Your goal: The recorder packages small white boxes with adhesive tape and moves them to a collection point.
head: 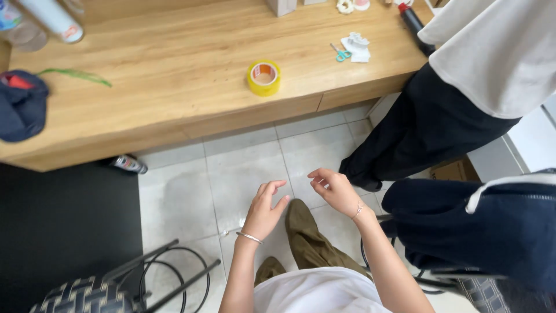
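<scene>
Left hand [263, 211]: fingers half-curled, holding nothing, above the tiled floor [185, 191].
Right hand [333, 190]: loosely open, empty, close beside the left.
Tape roll [264, 77]: yellow, on the wooden desk [174, 69], well apart.
Risk: a forward reach could brush the bystander's dark trouser leg [423, 133].

A long wooden table [174, 64] stood above a pale tiled floor [243, 168]. On it lay a roll of yellow tape [264, 77] near the front edge, small green-handled scissors [341, 54] beside a white folded scrap [358, 47], a dark blue cloth bag [22, 105] at the left end with a thin green strip [75, 75] next to it, and a black bottle with a red cap [413, 23] at the right end. On the floor, a small can [128, 164] lay on its side by a black mat [63, 226].
</scene>
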